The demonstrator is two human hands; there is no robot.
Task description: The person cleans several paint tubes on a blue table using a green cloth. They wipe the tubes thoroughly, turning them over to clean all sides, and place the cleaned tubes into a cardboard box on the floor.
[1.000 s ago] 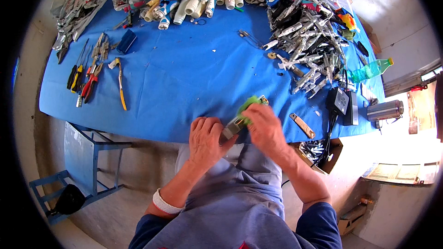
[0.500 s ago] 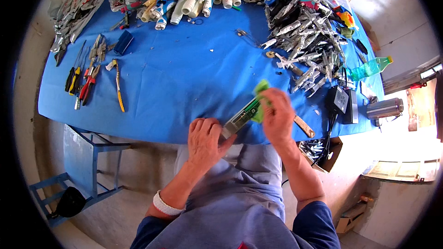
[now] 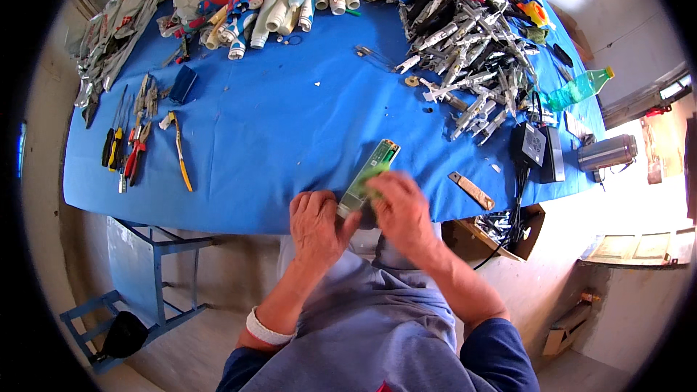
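A narrow grey piece with a green circuit board in it (image 3: 386, 152) lies slanted at the front edge of the blue-covered table. My left hand (image 3: 317, 229) grips its lower end, thumb along the side and fingers curled. My right hand (image 3: 398, 210) has its fingers closed on a soft green cloth or pad (image 3: 372, 173) over the board, slightly blurred by motion. A wooden-handled flat tool (image 3: 475, 192) lies to the right of my hands.
Tools (image 3: 134, 160), a brush (image 3: 181, 152) and a navy block (image 3: 183, 86) lie left. Piles of tubes (image 3: 274, 14) and silver parts (image 3: 465, 65) fill the back. A bottle (image 3: 573, 91), flask (image 3: 608, 151) and black adapter (image 3: 528, 149) stand right; a blue stool (image 3: 134, 268) is below-left.
My right hand with the green cloth went up and right along the board, then came back down and left. The board now stands more steeply slanted, and my left hand shifted slightly left.
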